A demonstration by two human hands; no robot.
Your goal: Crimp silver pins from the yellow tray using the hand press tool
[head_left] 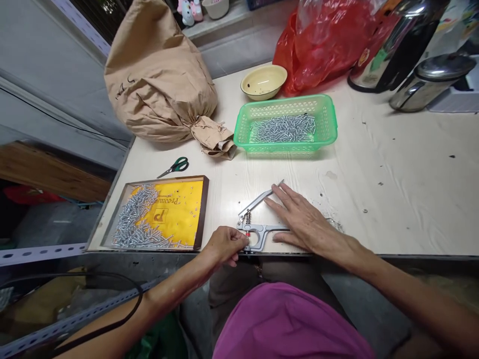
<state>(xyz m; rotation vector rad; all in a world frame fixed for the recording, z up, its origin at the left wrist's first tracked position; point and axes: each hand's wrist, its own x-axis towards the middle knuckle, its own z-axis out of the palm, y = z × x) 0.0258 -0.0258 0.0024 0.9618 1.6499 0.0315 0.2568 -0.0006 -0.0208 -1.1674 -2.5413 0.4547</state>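
A grey metal hand press [258, 234] with a raised lever, a coil spring and a red ring lies at the table's front edge. My left hand [226, 244] is closed, thumb and fingers pinched at the press's jaw end; whatever sits between the fingertips is hidden. Over the handle side of the press rests my right hand [299, 217], fingers spread, fingertips at the upper lever and thumb below the lower handle. Left of the press is a shallow tray [205, 212] with a yellow bottom, and small silver rod-like pieces [136, 219] are heaped along its left and front.
Behind the press stands a green plastic basket [243, 122] of similar silver pieces. Scissors [175, 166] lie behind the tray. A tied brown bag [160, 85], a cream bowl [264, 82], a red plastic bag [318, 50] and a metal kettle [396, 45] line the back.
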